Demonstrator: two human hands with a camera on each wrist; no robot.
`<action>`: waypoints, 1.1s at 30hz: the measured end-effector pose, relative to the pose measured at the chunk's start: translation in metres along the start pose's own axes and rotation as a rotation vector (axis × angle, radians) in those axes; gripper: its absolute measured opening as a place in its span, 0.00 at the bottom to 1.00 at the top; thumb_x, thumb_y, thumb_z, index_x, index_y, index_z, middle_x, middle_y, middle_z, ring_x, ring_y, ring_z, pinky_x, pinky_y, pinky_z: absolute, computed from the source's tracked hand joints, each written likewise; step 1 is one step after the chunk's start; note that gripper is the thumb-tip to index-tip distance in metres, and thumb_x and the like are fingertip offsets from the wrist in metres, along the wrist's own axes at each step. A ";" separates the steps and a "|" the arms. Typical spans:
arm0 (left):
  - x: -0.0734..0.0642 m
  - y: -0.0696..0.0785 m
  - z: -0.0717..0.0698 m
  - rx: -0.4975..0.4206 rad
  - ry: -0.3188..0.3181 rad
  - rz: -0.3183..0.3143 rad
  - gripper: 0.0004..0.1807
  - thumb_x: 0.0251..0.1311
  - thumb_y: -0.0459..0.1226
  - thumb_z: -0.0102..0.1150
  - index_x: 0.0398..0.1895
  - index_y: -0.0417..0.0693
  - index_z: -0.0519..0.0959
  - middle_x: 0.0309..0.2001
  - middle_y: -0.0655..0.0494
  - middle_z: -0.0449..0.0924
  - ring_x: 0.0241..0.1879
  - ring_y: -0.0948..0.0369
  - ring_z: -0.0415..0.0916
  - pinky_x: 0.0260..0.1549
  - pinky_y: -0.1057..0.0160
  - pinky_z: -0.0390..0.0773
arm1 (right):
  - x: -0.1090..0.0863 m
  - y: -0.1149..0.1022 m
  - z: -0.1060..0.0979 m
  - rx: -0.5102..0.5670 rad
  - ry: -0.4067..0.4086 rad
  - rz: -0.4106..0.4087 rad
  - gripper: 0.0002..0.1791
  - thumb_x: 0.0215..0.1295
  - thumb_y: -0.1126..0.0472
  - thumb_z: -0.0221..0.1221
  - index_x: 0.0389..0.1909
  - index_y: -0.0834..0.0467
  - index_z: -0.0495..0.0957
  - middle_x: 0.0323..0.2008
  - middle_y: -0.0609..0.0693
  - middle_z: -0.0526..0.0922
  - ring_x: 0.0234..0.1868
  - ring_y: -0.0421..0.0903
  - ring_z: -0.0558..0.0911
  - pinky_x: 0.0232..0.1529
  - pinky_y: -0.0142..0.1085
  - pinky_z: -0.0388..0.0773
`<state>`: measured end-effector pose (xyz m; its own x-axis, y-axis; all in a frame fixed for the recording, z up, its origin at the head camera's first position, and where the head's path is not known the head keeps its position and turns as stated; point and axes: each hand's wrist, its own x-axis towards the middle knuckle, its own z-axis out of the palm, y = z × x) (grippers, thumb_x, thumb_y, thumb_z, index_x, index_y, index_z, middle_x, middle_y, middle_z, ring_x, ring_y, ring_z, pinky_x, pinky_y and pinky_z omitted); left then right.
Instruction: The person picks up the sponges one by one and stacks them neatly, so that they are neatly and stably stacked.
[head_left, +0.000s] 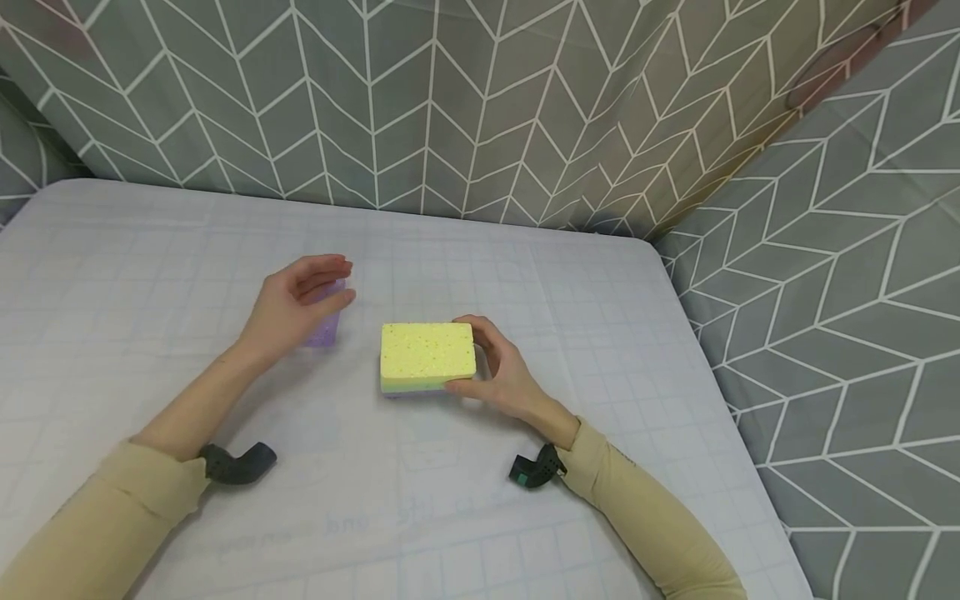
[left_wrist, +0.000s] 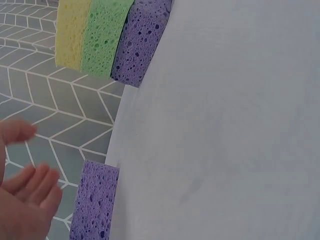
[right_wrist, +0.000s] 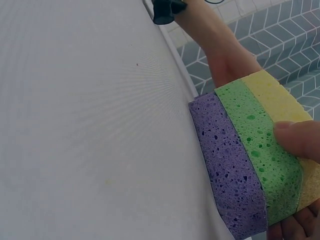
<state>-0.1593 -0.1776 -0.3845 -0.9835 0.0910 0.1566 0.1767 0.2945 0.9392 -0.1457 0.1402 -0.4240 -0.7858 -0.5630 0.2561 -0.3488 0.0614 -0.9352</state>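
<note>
A stack of three sponges sits on the table: yellow sponge [head_left: 427, 350] on top, green sponge [right_wrist: 247, 140] in the middle, purple sponge [right_wrist: 227, 170] at the bottom. My right hand [head_left: 510, 375] grips the stack at its right end, thumb on the near side and fingers round the far side. In the right wrist view the thumb lies across the yellow and green layers. To the left, my left hand [head_left: 296, 296] hovers over another purple sponge [head_left: 324, 332], partly hiding it. In the left wrist view, the left thumb and fingers are spread apart with nothing between them.
A white cloth with faint grid lines covers the table [head_left: 450, 500]. Grey curtains [head_left: 420, 108] with a white chevron pattern hang behind the far edge and along the right side. Dark wrist cameras are strapped at both cuffs.
</note>
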 end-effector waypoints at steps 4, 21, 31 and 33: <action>-0.001 -0.002 -0.004 0.053 0.122 -0.043 0.29 0.65 0.36 0.64 0.67 0.39 0.69 0.63 0.42 0.75 0.65 0.53 0.72 0.64 0.71 0.71 | 0.000 0.001 0.000 -0.009 -0.001 -0.001 0.42 0.51 0.71 0.71 0.68 0.59 0.64 0.62 0.56 0.75 0.64 0.48 0.73 0.75 0.47 0.59; -0.029 -0.009 -0.006 0.264 0.182 -0.185 0.57 0.56 0.45 0.72 0.78 0.37 0.45 0.75 0.33 0.48 0.74 0.36 0.49 0.70 0.33 0.56 | 0.001 0.001 0.000 -0.012 -0.008 0.009 0.42 0.51 0.72 0.71 0.68 0.59 0.64 0.62 0.56 0.75 0.64 0.48 0.72 0.76 0.48 0.58; -0.038 -0.024 0.000 0.216 0.206 -0.205 0.59 0.52 0.42 0.75 0.78 0.36 0.44 0.74 0.32 0.50 0.72 0.37 0.53 0.71 0.38 0.58 | 0.001 0.002 0.000 -0.004 -0.016 0.010 0.41 0.54 0.67 0.72 0.68 0.58 0.63 0.62 0.55 0.74 0.65 0.48 0.72 0.76 0.47 0.57; -0.038 -0.025 0.001 0.208 0.203 -0.205 0.60 0.52 0.42 0.75 0.78 0.36 0.44 0.74 0.33 0.50 0.72 0.38 0.54 0.72 0.39 0.58 | 0.001 0.002 0.000 -0.003 -0.014 0.010 0.42 0.54 0.67 0.72 0.69 0.58 0.63 0.62 0.55 0.74 0.65 0.49 0.72 0.76 0.48 0.57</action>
<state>-0.1262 -0.1875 -0.4139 -0.9834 -0.1750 0.0485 -0.0415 0.4765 0.8782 -0.1471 0.1398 -0.4251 -0.7818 -0.5739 0.2438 -0.3431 0.0695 -0.9367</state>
